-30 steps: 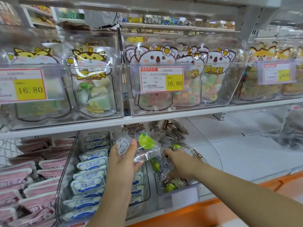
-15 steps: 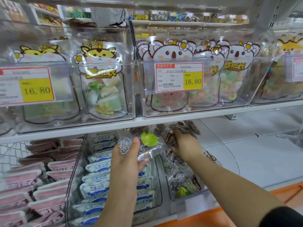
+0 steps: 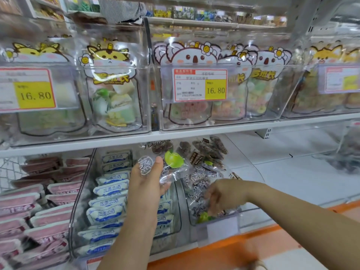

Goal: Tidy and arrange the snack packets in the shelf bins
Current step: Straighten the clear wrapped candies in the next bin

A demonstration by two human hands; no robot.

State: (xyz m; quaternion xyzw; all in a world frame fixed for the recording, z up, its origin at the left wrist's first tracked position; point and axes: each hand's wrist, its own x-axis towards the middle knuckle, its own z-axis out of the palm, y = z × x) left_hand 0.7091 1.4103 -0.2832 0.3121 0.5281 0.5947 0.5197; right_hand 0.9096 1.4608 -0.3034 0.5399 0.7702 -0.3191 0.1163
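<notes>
- The left hand [image 3: 146, 188] is raised in front of the lower shelf. Its grip is closed on a clear snack packet [image 3: 173, 166] with a green fruit print, and the thumb lies across the packet's front.
- The held packet stands above and just left of the right-hand bin [image 3: 222, 228], outside it.
- The right hand [image 3: 226, 195] reaches down into that clear bin, fingers curled among the dark snack packets [image 3: 200, 182] near its front wall (motion blur; I cannot tell whether the grip has one).
- These dark packets lie in a loose heap, some tilted, and more are piled toward the far end.
- In the middle bin [image 3: 81, 191], just left, blue-and-white packets [image 3: 111, 190] are stacked in overlapping rows.
- Further left, pink packets [image 3: 35, 203] lie stacked the same way.
- On the upper shelf [image 3: 78, 142], clear bins hold upright cartoon pouches: a tiger pouch [image 3: 111, 90] of pale sweets, koala pouches [image 3: 261, 84] of ring sweets, and fox pouches [image 3: 323, 75] at far right.
- A price tag [image 3: 200, 85] on the koala bin reads 16.80.
</notes>
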